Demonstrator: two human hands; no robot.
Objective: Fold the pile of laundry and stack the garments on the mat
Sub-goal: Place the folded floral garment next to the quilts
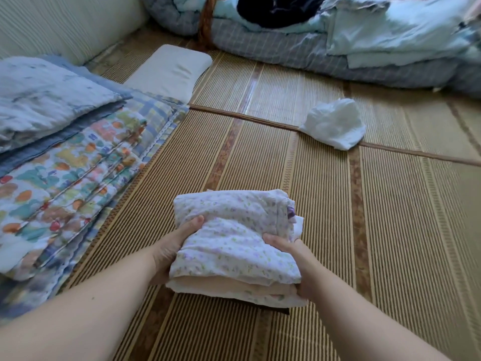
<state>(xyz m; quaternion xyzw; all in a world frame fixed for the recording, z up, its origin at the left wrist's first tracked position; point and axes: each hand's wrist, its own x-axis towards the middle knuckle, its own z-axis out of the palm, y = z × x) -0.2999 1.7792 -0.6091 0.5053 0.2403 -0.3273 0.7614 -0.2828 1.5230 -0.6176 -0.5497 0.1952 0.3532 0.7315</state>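
At the lower centre of the frame, a stack of folded garments (234, 282) sits between both hands, either on the woven mat (390, 230) or just above it; I cannot tell which. A lilac-flowered white piece (234, 243) lies on top, with a beige layer and a white one under it. The left hand (171, 246) grips the stack's left side with its thumb pressed on top, and the right hand (294, 259) grips the right side likewise. Both forearms reach in from the bottom edge. Right of centre, a crumpled white garment (335, 126) lies alone on the mat. Folded quilts (65, 162) lie at the left, with a pale pillow (171, 70) above them and heaped bedding (364, 48) along the top.
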